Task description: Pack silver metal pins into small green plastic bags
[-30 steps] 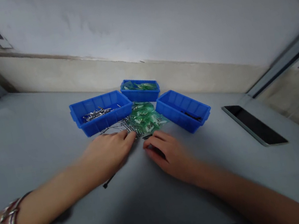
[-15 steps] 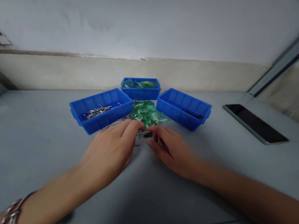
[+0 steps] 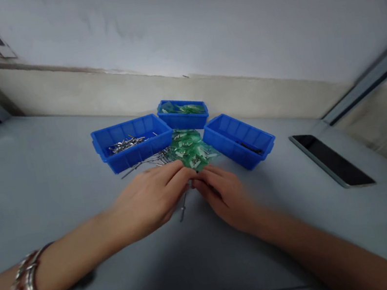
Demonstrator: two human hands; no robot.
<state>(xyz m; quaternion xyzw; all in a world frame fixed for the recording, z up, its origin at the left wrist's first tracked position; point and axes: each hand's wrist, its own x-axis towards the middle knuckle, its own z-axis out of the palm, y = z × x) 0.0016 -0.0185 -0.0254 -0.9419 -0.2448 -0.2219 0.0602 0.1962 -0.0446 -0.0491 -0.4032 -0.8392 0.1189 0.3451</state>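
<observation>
My left hand [image 3: 156, 190] and my right hand [image 3: 226, 194] meet over the table with closed fingertips touching, pinching something small that the fingers mostly hide. A thin silver metal pin [image 3: 183, 208] with a small collar slants down just below the left fingers, beside the hands. Right behind the fingertips lies a heap of green translucent plastic pieces [image 3: 189, 145] mixed with small metal parts. Several loose silver pins [image 3: 160, 158] are scattered left of that heap.
Three blue bins stand behind the hands: one with silver metal pins [image 3: 108, 165], one with green pieces [image 3: 184, 122], one with dark thin parts [image 3: 235, 152]. A phone [image 3: 331, 160] lies at right on the grey table [image 3: 45, 189]. A wall [image 3: 196, 26] rises behind.
My hands have come together at the fingertips; the left moved slightly right. The silver pin held between them earlier is no longer visible there. A slanting pin now shows below the left fingers.
</observation>
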